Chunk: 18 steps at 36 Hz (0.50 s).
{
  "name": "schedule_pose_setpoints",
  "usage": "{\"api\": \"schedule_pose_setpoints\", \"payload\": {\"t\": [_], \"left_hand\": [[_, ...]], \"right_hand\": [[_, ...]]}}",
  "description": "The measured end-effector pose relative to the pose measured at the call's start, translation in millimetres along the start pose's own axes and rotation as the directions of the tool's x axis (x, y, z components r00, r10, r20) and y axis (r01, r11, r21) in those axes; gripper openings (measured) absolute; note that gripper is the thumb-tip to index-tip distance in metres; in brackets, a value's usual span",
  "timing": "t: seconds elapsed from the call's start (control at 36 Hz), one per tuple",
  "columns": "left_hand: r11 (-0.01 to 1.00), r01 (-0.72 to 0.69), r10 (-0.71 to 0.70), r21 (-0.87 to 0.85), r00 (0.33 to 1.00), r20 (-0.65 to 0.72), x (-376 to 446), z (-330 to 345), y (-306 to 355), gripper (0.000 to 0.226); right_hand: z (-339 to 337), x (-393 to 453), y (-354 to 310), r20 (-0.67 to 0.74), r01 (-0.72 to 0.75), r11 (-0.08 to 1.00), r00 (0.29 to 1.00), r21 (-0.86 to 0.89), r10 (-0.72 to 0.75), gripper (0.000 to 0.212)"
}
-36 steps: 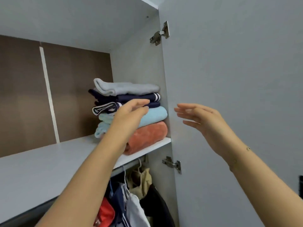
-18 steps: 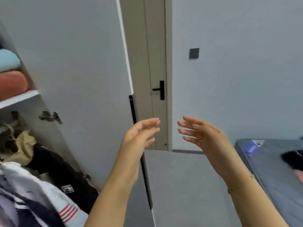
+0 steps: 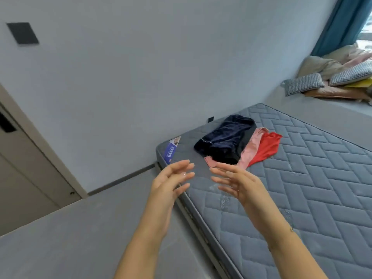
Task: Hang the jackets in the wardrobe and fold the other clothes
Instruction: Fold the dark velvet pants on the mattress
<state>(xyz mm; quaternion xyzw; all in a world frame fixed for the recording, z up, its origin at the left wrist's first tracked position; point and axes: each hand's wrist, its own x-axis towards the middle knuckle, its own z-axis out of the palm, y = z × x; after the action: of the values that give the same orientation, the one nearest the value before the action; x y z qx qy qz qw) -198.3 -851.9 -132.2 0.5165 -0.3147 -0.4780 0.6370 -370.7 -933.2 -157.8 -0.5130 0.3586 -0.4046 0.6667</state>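
While both arms reach forward over the edge of the bed, I see the left hand (image 3: 171,182) and the right hand (image 3: 239,182) raised palm toward palm, near each other but not touching, fingers straight, loosely spread and holding nothing. A thin chain circles the right wrist. Ahead of the fingertips, the quilted grey mattress (image 3: 302,188) shows a stitched herringbone pattern and rounded corners, with a blue-and-white label (image 3: 171,151) at its near corner. Three loose clothes lie on it in one small heap close to the wall: a dark navy garment (image 3: 225,135) with a soft, velvety look and pale piping, a pink garment (image 3: 251,150) partly under it, and a smooth red garment (image 3: 267,148) just beside the pink (all crumpled, none folded). The floor is plain grey. Far to the right, two checked cushions (image 3: 304,83) rest on a raised ledge below a teal curtain (image 3: 340,23), among rumpled beige bedding.
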Motion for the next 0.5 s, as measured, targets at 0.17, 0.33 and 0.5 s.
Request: {"api": "schedule_pose_setpoints", "payload": {"t": [0.17,0.33,0.5], "left_hand": [[0.99,0.143,-0.143,0.001,0.989,0.044,103,59,-53,0.027],[0.959,0.266,-0.274,0.097,0.958,0.087,225,81,-105,0.027],[0.916,0.297,-0.336,0.268,0.935,0.113,377,79,-192,0.028]], "right_hand": [[-85,62,19,-0.159,-0.097,0.995,0.983,-0.026,0.091,0.028],[-133,153,56,-0.293,-0.191,0.982,0.939,-0.014,0.178,0.028],[-162,267,114,-0.43,-0.304,0.952,0.862,-0.018,0.267,0.029]]}}
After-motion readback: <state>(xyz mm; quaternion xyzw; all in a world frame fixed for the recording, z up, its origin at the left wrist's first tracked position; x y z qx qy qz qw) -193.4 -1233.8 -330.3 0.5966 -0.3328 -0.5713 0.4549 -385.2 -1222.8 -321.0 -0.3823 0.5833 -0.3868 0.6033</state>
